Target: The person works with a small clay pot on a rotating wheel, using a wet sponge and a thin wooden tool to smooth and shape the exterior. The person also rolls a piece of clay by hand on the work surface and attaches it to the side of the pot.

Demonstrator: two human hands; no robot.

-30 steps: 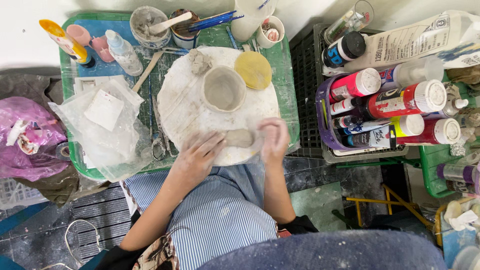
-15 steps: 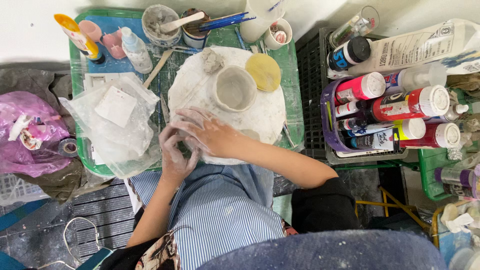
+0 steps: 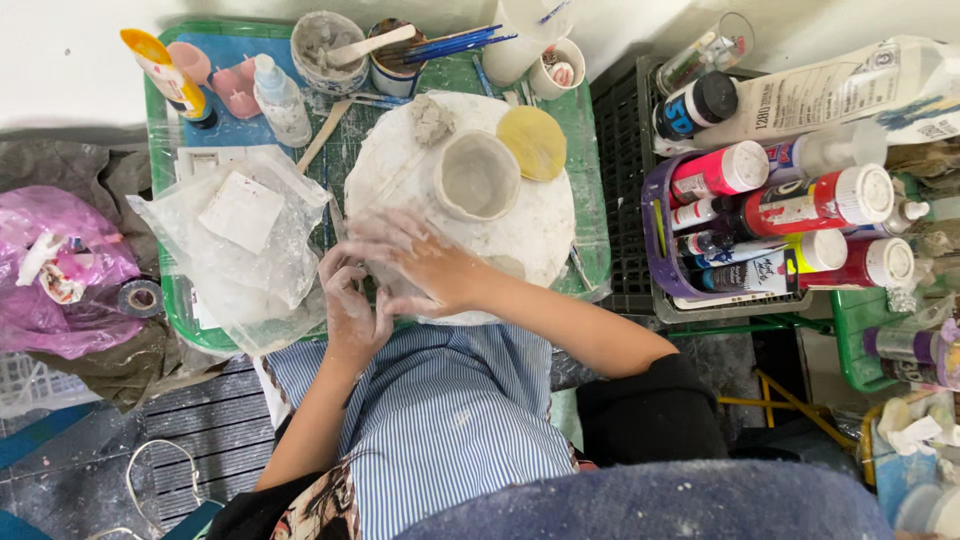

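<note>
Crowding the round board's (image 3: 540,235) near-left edge, both hands (image 3: 395,285) meet.

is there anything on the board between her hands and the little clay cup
Nothing visible does. The right hand lies on the round white board just below the clay cup, with bare board between them. The left hand is at the board's left edge. The clay lump and yellow disc sit beyond and beside the cup.

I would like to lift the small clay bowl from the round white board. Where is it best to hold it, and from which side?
Cup the clay bowl low around its outer wall, coming from the far side, away from both hands. It stands upright and open, and its rim looks thin and probably soft, so pinching there may dent it. The yellow disc crowds its right.
</note>
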